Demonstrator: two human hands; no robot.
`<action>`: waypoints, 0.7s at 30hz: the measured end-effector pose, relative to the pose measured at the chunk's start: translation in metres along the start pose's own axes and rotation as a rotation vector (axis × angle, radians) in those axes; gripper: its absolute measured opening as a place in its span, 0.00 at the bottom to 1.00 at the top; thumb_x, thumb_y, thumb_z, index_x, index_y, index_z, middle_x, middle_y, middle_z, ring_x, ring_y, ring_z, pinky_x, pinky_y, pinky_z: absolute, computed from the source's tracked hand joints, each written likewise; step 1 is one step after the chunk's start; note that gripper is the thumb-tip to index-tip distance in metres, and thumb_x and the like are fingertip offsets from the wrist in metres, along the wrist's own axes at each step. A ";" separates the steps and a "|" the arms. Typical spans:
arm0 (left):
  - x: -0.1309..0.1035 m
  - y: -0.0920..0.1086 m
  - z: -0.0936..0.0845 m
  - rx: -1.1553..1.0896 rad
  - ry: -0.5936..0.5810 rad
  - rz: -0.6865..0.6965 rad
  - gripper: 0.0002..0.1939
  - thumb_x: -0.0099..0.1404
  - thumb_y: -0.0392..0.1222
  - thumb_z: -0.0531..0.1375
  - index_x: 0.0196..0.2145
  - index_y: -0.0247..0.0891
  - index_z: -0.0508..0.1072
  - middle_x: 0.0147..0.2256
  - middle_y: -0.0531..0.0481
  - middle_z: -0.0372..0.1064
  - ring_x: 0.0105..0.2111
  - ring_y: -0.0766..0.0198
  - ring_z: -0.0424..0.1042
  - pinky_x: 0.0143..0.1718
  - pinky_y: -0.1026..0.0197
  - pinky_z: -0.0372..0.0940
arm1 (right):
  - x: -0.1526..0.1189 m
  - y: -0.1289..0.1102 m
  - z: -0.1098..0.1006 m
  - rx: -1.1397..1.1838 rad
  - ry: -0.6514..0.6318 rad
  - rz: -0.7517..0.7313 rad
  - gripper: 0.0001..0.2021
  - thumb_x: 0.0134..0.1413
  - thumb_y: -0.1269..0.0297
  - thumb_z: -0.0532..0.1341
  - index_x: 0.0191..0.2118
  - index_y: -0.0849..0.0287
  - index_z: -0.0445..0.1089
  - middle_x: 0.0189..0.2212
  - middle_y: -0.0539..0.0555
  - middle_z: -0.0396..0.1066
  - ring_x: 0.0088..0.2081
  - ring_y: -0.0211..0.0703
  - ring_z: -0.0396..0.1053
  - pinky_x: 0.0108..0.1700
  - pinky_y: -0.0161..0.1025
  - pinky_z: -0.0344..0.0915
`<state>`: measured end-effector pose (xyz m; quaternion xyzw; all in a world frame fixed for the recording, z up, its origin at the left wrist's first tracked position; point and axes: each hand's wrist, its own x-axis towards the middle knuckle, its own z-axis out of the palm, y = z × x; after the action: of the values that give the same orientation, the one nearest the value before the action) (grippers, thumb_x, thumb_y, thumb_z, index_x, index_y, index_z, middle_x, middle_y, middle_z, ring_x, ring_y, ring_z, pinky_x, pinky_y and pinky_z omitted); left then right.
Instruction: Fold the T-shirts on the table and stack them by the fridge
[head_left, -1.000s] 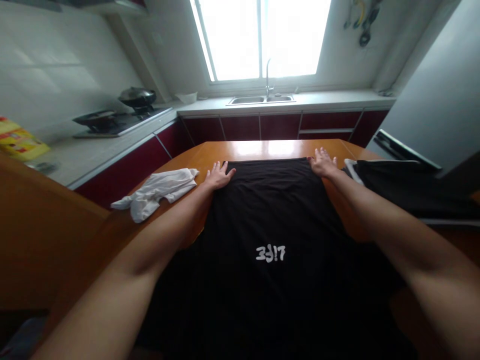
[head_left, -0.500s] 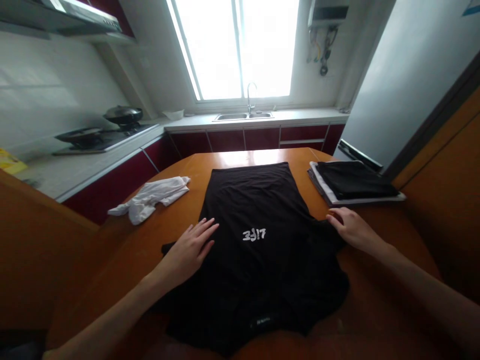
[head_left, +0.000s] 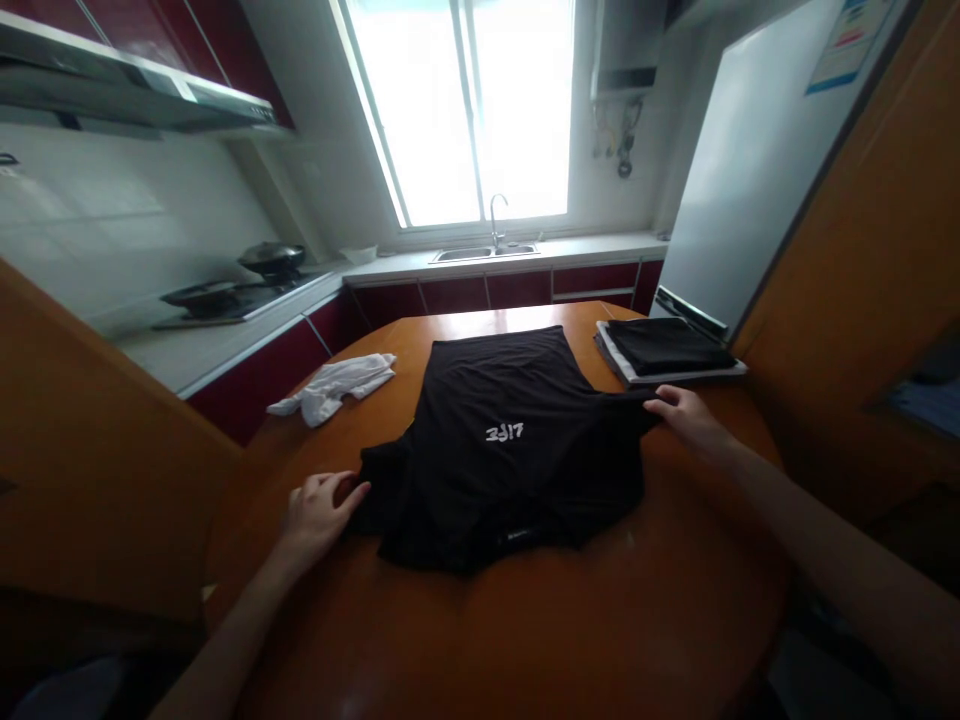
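Note:
A black T-shirt point(head_left: 510, 390) lies spread on the wooden table, its hem toward the window and its collar toward me. White lettering on its chest appears upside down. At the left sleeve's end, my left hand point(head_left: 319, 515) has its thumb and fingers closed on the cloth edge. My right hand point(head_left: 686, 420) pinches the end of the opposite sleeve, which is stretched out to the right and slightly raised. Some fingertips of both hands are hidden.
On the brown round-edged table point(head_left: 525, 640), a crumpled white cloth point(head_left: 337, 385) lies at left and a stack of folded clothes point(head_left: 671, 345) at back right. Beyond are a counter with a sink point(head_left: 487, 253), a stove with pans point(head_left: 274, 260) and a fridge point(head_left: 739, 170).
My left hand has moved off the shirt's body, leftward to the sleeve, and closed on it. My right hand still holds its sleeve, now drawn out straighter. The camera view has shifted.

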<state>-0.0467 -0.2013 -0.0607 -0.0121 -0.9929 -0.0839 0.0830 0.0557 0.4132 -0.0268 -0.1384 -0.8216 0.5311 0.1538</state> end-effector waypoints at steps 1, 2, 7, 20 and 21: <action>-0.004 0.005 0.001 -0.003 0.016 0.013 0.37 0.61 0.65 0.49 0.50 0.32 0.77 0.51 0.35 0.70 0.51 0.42 0.70 0.55 0.47 0.64 | 0.001 -0.003 0.000 0.040 0.029 -0.002 0.15 0.43 0.49 0.65 0.26 0.56 0.65 0.23 0.48 0.67 0.27 0.41 0.66 0.28 0.36 0.62; -0.007 0.009 0.002 0.001 0.039 0.025 0.37 0.61 0.65 0.49 0.51 0.33 0.77 0.51 0.35 0.70 0.51 0.41 0.69 0.54 0.46 0.64 | 0.003 -0.004 -0.001 0.057 0.064 -0.006 0.17 0.43 0.48 0.66 0.26 0.56 0.64 0.23 0.48 0.67 0.27 0.41 0.66 0.28 0.35 0.62; -0.019 0.017 0.003 0.001 0.140 0.102 0.31 0.65 0.61 0.51 0.51 0.35 0.76 0.51 0.37 0.69 0.48 0.44 0.69 0.51 0.47 0.65 | 0.013 -0.004 -0.004 0.043 0.018 0.010 0.22 0.37 0.51 0.73 0.37 0.58 0.72 0.36 0.56 0.76 0.41 0.50 0.74 0.38 0.38 0.70; -0.025 0.020 -0.005 -0.395 0.269 0.325 0.11 0.63 0.42 0.55 0.37 0.39 0.77 0.40 0.44 0.68 0.37 0.56 0.73 0.41 0.55 0.71 | 0.003 0.030 -0.034 -0.262 0.127 0.105 0.20 0.40 0.60 0.72 0.42 0.59 0.75 0.40 0.62 0.78 0.39 0.56 0.77 0.39 0.46 0.74; -0.024 0.019 -0.007 -0.394 0.283 0.331 0.11 0.64 0.42 0.55 0.35 0.39 0.77 0.40 0.44 0.68 0.38 0.55 0.73 0.41 0.54 0.71 | 0.004 0.036 -0.033 -0.330 0.145 0.070 0.18 0.40 0.63 0.72 0.40 0.59 0.75 0.40 0.62 0.77 0.41 0.56 0.76 0.42 0.47 0.73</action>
<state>-0.0216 -0.1835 -0.0548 -0.1781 -0.9205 -0.2614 0.2294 0.0677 0.4563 -0.0467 -0.2281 -0.8791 0.3828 0.1695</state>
